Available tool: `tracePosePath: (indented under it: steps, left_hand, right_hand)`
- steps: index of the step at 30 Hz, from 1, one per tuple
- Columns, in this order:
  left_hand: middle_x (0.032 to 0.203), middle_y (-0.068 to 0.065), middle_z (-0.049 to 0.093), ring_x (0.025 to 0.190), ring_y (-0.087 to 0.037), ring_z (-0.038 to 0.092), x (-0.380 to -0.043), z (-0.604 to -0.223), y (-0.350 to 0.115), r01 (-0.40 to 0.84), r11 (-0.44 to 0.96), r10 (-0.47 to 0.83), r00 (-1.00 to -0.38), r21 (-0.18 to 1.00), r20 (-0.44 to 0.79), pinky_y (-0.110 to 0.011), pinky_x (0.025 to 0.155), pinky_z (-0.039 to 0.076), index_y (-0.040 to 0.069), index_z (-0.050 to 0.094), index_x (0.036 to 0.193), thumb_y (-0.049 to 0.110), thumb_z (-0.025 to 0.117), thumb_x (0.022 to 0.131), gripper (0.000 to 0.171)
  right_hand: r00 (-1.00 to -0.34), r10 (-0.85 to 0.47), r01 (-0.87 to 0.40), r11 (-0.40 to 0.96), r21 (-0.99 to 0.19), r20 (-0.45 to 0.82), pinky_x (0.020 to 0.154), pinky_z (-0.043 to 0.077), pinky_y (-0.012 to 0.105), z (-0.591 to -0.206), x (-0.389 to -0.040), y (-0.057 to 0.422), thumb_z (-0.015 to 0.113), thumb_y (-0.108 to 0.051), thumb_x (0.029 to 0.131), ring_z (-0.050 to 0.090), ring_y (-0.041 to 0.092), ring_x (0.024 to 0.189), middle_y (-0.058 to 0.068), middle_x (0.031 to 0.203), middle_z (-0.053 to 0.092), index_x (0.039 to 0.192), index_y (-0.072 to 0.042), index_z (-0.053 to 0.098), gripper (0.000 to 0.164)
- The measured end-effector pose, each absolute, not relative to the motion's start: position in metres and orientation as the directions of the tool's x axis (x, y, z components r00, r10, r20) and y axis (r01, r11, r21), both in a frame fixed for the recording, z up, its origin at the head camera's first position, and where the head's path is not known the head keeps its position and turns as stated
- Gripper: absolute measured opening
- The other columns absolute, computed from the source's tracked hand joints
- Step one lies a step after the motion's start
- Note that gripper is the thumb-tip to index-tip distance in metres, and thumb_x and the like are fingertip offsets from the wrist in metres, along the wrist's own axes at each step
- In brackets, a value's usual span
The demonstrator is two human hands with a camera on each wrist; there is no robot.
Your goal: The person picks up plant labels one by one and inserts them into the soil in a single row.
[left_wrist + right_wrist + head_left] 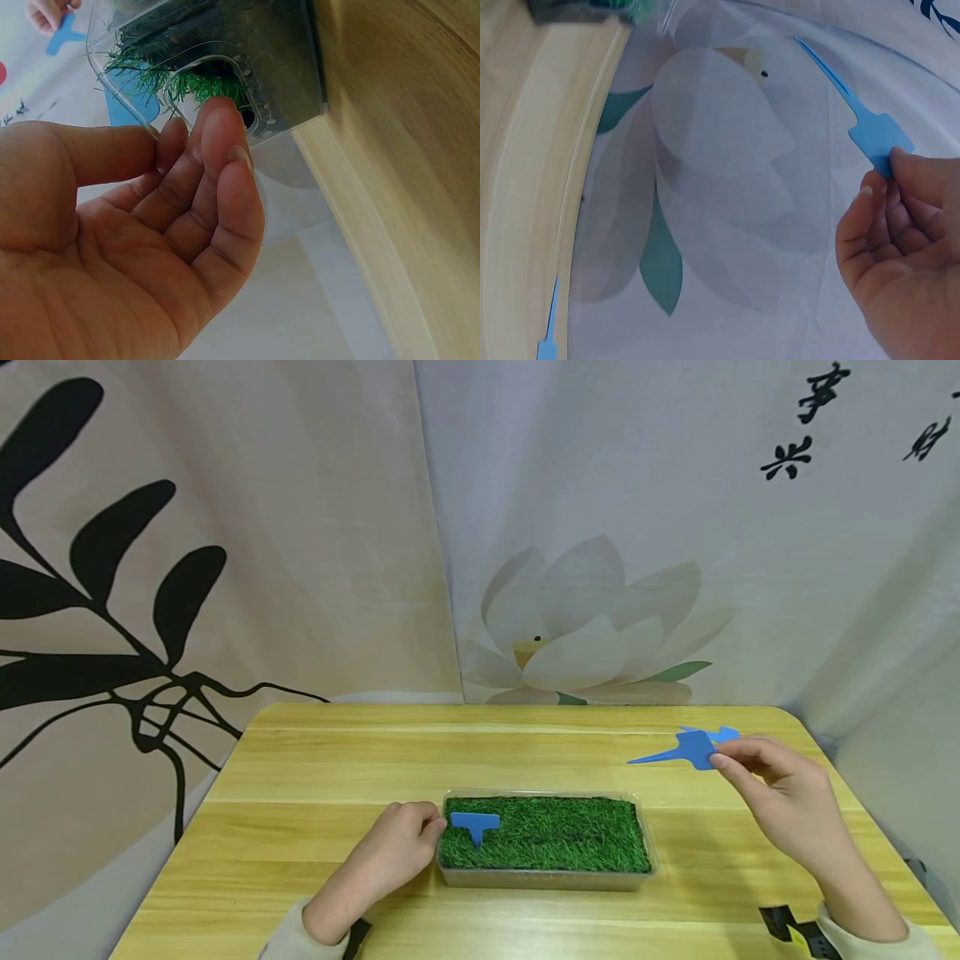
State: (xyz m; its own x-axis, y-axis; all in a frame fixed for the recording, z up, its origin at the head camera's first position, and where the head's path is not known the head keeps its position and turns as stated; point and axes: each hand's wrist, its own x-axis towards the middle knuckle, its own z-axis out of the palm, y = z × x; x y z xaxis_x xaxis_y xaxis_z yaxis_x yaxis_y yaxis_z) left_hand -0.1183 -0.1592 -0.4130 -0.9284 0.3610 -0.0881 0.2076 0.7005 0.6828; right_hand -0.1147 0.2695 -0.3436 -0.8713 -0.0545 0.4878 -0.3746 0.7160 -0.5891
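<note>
A clear plastic box point(551, 881) on the table holds a strip of artificial grass point(570, 835). One blue T-shaped plant label point(476, 822) stands upright in the grass near the box's left end. My left hand point(393, 847) pinches the box's left rim between thumb and fingertips; the left wrist view shows the clear wall point(289, 97) beside the fingers. Raised to the right of the box, my right hand point(787, 793) pinches another blue plant label point(696, 750) by its broad head. Its pointed stem aims left, seen also as the label point(877, 139) in the right wrist view.
A further blue plant label point(726, 733) lies on the wooden table point(360, 752) toward the back right, partly hidden behind the held one. A printed cloth curtain point(337, 527) hangs behind the table's far edge.
</note>
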Motion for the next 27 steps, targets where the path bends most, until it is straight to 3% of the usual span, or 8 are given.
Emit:
tracePosePath:
  steps: [7,16,27]
  left_hand:
    - [0.049,0.005,0.038,0.039,-0.008,0.032,-0.119,-0.413,-0.160,0.213,0.700,0.365,-0.927,0.682,-0.085,-0.023,0.041,0.032,0.013,0.053,0.066,0.013,0.051,0.096,0.030]
    - [0.049,0.005,0.037,0.038,-0.008,0.031,-0.118,-0.411,-0.160,0.206,0.698,0.366,-0.926,0.686,-0.094,-0.022,0.041,0.032,0.012,0.053,0.066,0.013,0.051,0.097,0.030]
    - [0.048,0.005,0.036,0.038,-0.007,0.030,-0.118,-0.409,-0.160,0.200,0.691,0.368,-0.925,0.695,-0.099,-0.022,0.041,0.032,0.014,0.052,0.065,0.014,0.052,0.097,0.032]
  right_hand:
    - [-0.868,-0.094,-0.412,0.685,-0.600,0.488,0.074,0.042,0.008,-0.347,-0.117,0.250,0.069,-0.002,0.083,0.056,0.007,0.080,-0.006,0.086,0.066,0.092,-0.017,0.069,0.017]
    - [-0.839,-0.175,-0.494,0.642,-0.587,0.515,0.062,0.042,0.016,-0.351,-0.121,0.229,0.070,0.003,0.080,0.051,0.006,0.071,0.001,0.084,0.066,0.093,-0.018,0.068,0.025]
    - [-0.812,-0.274,-0.565,0.594,-0.573,0.516,0.058,0.042,0.019,-0.358,-0.126,0.207,0.070,0.001,0.082,0.053,0.006,0.075,-0.009,0.090,0.064,0.091,-0.020,0.069,0.023]
